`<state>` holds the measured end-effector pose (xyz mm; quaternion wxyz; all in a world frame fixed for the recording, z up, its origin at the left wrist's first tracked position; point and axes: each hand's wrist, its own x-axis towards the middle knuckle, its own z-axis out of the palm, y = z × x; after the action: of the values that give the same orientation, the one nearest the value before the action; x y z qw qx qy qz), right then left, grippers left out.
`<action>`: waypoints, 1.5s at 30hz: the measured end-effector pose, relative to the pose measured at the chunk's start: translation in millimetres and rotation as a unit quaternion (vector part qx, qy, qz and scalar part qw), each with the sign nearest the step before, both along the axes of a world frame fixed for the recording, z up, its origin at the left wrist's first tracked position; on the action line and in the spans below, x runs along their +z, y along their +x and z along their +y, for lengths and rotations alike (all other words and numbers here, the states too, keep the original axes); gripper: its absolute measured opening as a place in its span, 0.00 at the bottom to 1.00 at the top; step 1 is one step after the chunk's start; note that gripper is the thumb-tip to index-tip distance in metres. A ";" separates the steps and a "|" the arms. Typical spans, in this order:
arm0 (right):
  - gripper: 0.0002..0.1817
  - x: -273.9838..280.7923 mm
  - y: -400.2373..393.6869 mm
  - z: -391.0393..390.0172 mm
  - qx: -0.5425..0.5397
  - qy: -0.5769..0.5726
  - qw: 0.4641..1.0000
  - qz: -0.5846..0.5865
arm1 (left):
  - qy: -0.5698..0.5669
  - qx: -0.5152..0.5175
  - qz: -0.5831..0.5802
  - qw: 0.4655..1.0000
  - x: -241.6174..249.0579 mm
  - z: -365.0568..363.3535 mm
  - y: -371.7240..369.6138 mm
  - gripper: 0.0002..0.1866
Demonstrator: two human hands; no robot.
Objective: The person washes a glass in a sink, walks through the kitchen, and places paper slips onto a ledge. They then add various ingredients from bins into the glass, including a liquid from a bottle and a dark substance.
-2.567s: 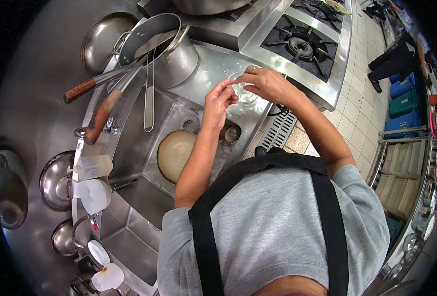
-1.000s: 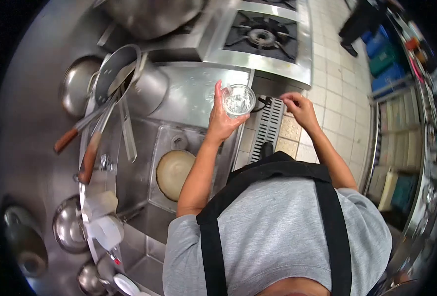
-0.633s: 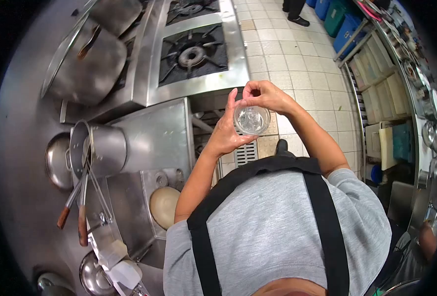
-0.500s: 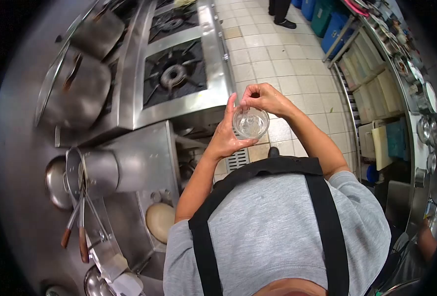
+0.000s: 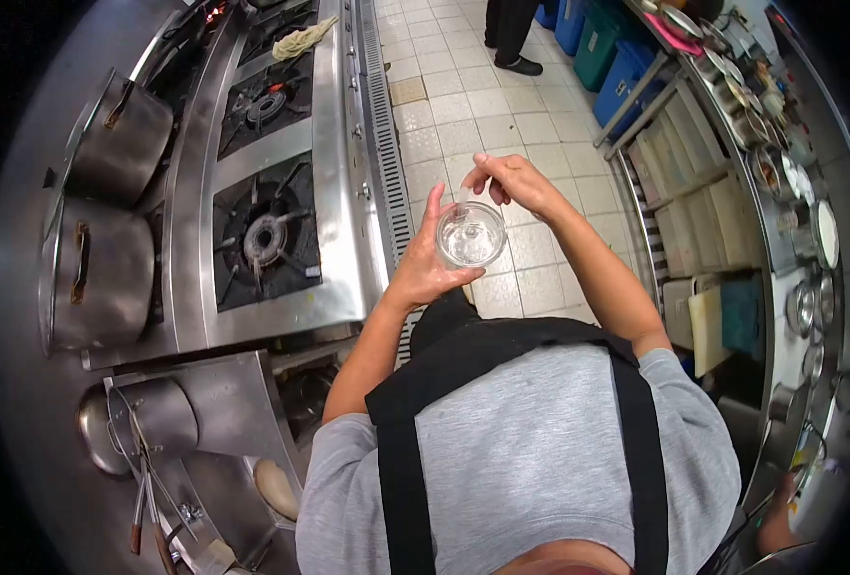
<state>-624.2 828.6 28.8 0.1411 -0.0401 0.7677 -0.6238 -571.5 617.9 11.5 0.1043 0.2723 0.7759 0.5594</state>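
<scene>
One clear cup (image 5: 472, 236), clasped between left fingers (image 5: 431, 208), right fingers (image 5: 496, 169) just beside, grip unclear

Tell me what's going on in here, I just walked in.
In a kitchen, a person in a grey shirt holds a clear round container in their left hand. Their right hand is at its edge, by a small translucent piece that I can't make out. A stove stands to their left. Farther ahead is someone else in dark trousers.
</scene>
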 end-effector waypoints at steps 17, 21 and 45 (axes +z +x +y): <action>0.18 -386.0 -13.1 328.6 0.035 0.400 0.861 -0.313 | -0.060 0.098 0.122 0.986 2.2 68.4 -327.4 0.55; 0.19 -347.8 -50.0 358.0 -0.104 0.318 0.808 -0.486 | -0.042 0.109 0.099 0.988 -13.7 104.5 -416.3 0.56; 0.15 -246.4 -851.8 315.7 -0.005 0.225 0.948 -0.227 | -0.010 0.310 0.135 0.941 20.5 118.8 -935.6 0.50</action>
<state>-1476.0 1144.3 -217.6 0.3133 0.1392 0.8362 -0.4280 -1507.1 736.6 31.9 -0.1776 0.0900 0.8340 0.5146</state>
